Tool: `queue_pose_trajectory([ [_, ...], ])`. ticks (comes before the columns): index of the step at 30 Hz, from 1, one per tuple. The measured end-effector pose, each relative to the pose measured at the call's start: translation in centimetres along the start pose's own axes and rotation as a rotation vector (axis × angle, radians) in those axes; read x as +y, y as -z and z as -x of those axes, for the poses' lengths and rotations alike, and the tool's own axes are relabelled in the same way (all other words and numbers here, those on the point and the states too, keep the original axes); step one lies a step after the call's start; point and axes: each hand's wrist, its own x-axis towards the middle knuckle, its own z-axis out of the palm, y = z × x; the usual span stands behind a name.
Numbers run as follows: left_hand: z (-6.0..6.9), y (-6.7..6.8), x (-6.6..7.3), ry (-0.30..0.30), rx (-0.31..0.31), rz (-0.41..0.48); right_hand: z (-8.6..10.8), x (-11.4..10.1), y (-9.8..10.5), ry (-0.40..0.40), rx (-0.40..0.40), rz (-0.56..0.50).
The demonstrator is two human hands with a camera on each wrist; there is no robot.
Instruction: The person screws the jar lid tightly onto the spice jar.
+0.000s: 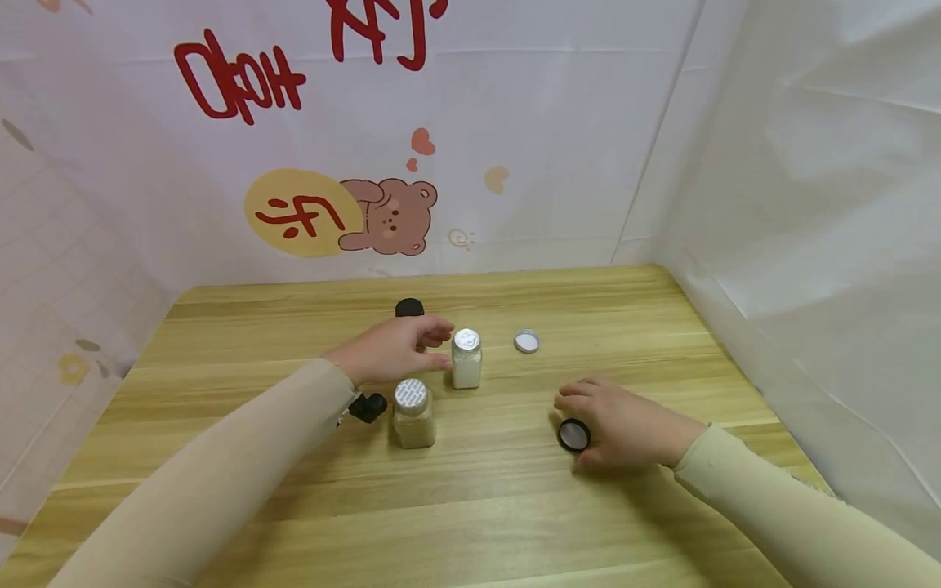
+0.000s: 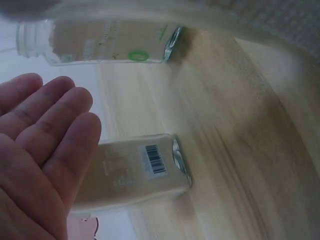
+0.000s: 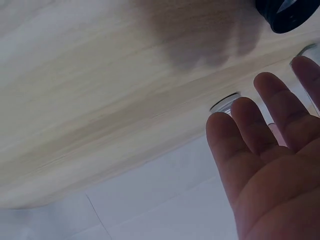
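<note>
The small glass jar (image 1: 466,371) had white powder inside and a shiny silver top. It stood straight up on the wooden table (image 1: 485,506), its long way running up and down. The left hand (image 1: 397,347) was just left of it, fingers stretched out, but I couldn't tell if the thumb touched it. A jar of tan powder (image 1: 416,426) stood nearer, upright too. On the right, the right hand (image 1: 621,420) had its fingers spread beside a round black cap (image 1: 574,435), hollow side showing.
</note>
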Motion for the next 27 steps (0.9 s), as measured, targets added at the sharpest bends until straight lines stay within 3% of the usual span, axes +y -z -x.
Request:
queue_pose_trajectory([
  [15,-1.3,-1.1,-1.2,-0.004,-0.024,0.048,0.1,0.7,-0.8,0.012,0.020,0.011],
  [27,-1.9,-1.5,-1.5,-0.023,-0.015,0.045,-0.1,0.8,-1.0,0.012,0.032,0.012],
])
